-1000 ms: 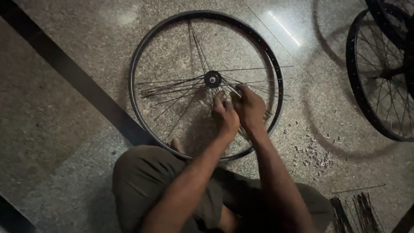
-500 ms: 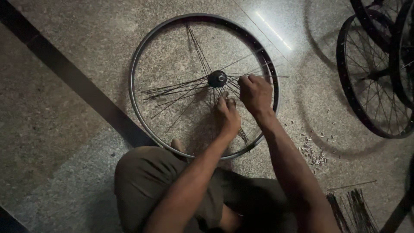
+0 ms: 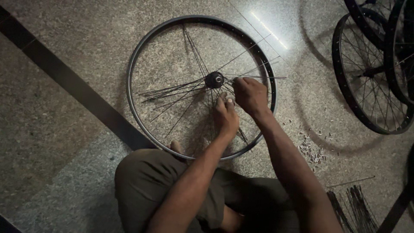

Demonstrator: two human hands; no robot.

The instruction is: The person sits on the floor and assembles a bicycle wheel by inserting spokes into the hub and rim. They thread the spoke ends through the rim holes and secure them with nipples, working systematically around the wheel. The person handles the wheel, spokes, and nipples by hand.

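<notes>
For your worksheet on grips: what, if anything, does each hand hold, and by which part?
Both the left hand and right hand pinch thin spokes close to the hub of the wheel rim; the exact fingertip contact is too dark to tell.

Finished black wheels (image 3: 371, 82) are seen upright at the right edge — a heap of small metal nipples (image 3: 312, 151) is scattered on the speckled floor (image 3: 64, 129), loose spokes (image 3: 353, 205) bundled nearby.

Bicycle repair workshop: wheels (image 3: 375, 73), loose spokes (image 3: 351, 207) on stone floor (image 3: 64, 142).
</notes>
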